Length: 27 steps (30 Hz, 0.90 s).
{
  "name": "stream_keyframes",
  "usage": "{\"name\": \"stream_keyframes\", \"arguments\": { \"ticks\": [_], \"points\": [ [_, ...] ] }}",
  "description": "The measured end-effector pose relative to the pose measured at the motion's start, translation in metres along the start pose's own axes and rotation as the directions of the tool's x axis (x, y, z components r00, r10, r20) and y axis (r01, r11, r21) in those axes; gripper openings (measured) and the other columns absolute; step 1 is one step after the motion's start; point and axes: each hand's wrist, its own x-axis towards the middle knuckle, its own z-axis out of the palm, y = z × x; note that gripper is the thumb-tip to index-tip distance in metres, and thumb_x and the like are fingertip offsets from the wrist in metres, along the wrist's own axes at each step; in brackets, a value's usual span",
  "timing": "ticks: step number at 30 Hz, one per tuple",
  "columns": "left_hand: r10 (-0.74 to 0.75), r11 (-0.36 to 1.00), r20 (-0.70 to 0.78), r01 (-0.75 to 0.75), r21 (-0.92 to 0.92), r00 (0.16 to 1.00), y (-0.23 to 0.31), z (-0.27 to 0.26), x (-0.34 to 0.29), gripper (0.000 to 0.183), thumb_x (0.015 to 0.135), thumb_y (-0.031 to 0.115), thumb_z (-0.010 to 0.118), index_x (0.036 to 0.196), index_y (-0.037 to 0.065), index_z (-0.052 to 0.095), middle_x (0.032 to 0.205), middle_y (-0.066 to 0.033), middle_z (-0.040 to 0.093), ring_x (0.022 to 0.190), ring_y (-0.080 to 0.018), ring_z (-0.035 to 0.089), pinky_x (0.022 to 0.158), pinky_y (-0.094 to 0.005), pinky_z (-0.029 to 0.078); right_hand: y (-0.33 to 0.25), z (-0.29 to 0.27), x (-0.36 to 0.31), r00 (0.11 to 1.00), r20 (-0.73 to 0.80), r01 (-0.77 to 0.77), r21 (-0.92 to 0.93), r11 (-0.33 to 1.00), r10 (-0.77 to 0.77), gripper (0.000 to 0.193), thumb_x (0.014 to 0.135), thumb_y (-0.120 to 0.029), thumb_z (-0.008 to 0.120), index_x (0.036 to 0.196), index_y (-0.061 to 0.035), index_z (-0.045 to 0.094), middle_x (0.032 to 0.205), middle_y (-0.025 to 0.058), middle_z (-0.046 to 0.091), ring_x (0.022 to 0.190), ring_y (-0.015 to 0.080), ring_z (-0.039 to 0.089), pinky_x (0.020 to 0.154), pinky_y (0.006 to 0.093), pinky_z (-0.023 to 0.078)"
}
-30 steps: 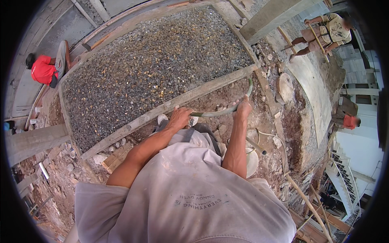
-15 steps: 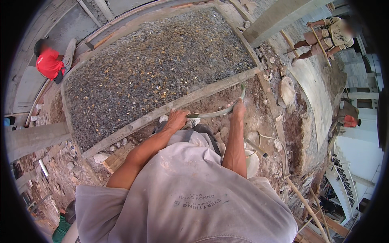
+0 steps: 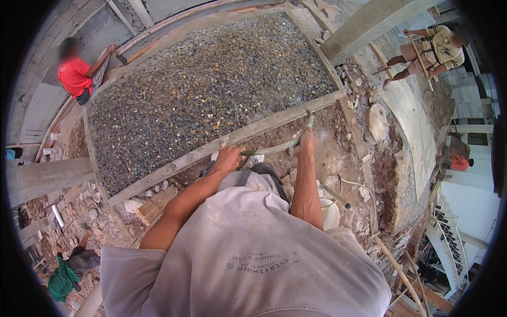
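A greenish-grey hose [image 3: 280, 148] runs in a curve between my two hands in front of my body. My left hand [image 3: 229, 157] is closed round its left part, close to the near edge of the gravel bed. My right hand [image 3: 306, 139] grips it nearer the upturned end, which points toward the gravel. A faint blur like water shows beyond that tip. The gravel bed [image 3: 206, 95], dark wet-looking stones with yellowish ones among them, lies ahead inside a concrete curb [image 3: 264, 124]. My fingers on the hose are partly hidden.
A person in red [image 3: 75, 74] is at the bed's left edge. Another person [image 3: 441, 50] holds a pole at the far right; one in green [image 3: 66, 277] is low left. Concrete columns [image 3: 364, 29], rubble, a round lid-like disc [image 3: 376, 122] and a bucket [image 3: 330, 214] stand around.
The hose tip in my right hand has swung slightly left. The person in red has risen and reaches an arm toward the bed's edge. The person in green shows more fully at lower left.
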Motion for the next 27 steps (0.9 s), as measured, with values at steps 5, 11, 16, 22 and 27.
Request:
{"name": "stream_keyframes", "arguments": {
  "ticks": [5, 11, 16, 22, 27],
  "points": [
    [-0.012, 1.000, -0.011, 0.012, 0.018, 1.000, 0.013, -0.009, 0.000, 0.029, 0.084, 0.023, 0.058, 0.109, 0.009, 0.059, 0.101, -0.0119, 0.063, 0.101, -0.0299, 0.055, 0.094, -0.0511, 0.032, -0.013, 0.010, -0.006, 0.994, 0.026, 0.108, -0.020, 0.994, -0.108, 0.029, 0.093, -0.025, 0.047, 0.084, 0.0024, 0.051, 0.066, 0.0070, 0.049, 0.050, 0.0178, 0.049, 0.044, 0.0316, 0.046],
    [0.008, 1.000, -0.003, -0.008, -0.024, 1.000, 0.021, -0.007, 0.008, 0.031, 0.084, 0.025, 0.058, 0.110, 0.008, 0.058, 0.103, -0.0118, 0.063, 0.103, -0.0295, 0.055, 0.097, -0.0506, 0.029, -0.037, 0.019, -0.016, 0.992, 0.043, 0.123, -0.051, 0.991, -0.120, 0.031, 0.093, -0.025, 0.047, 0.082, 0.0030, 0.052, 0.064, 0.0062, 0.049, 0.048, 0.0169, 0.048, 0.043, 0.0303, 0.045],
    [0.049, 0.998, -0.021, -0.050, -0.040, 0.999, 0.022, -0.003, 0.013, 0.032, 0.084, 0.025, 0.059, 0.112, 0.010, 0.057, 0.104, -0.0114, 0.062, 0.105, -0.0284, 0.054, 0.097, -0.0521, 0.028, -0.045, 0.022, -0.017, 0.986, 0.037, 0.167, -0.056, 0.984, -0.165, 0.032, 0.093, -0.027, 0.047, 0.082, 0.0030, 0.052, 0.063, 0.0064, 0.050, 0.047, 0.0166, 0.049, 0.042, 0.0296, 0.044],
    [0.064, 0.997, -0.026, -0.065, -0.049, 0.998, 0.026, -0.002, 0.018, 0.031, 0.084, 0.024, 0.059, 0.111, 0.010, 0.057, 0.103, -0.0114, 0.062, 0.105, -0.0280, 0.054, 0.096, -0.0520, 0.028, -0.053, 0.018, -0.013, 0.985, 0.040, 0.171, -0.054, 0.984, -0.169, 0.032, 0.093, -0.028, 0.047, 0.082, 0.0021, 0.052, 0.061, 0.0061, 0.050, 0.046, 0.0166, 0.051, 0.041, 0.0297, 0.043],
    [0.061, 0.996, -0.038, -0.064, -0.068, 0.997, 0.031, 0.000, 0.019, 0.031, 0.084, 0.023, 0.059, 0.110, 0.008, 0.059, 0.104, -0.0117, 0.062, 0.106, -0.0274, 0.054, 0.096, -0.0509, 0.028, -0.064, 0.022, -0.023, 0.980, 0.026, 0.197, -0.095, 0.976, -0.196, 0.033, 0.093, -0.029, 0.047, 0.080, 0.0012, 0.051, 0.059, 0.0060, 0.050, 0.045, 0.0173, 0.051, 0.041, 0.0303, 0.042]
  ]
}}
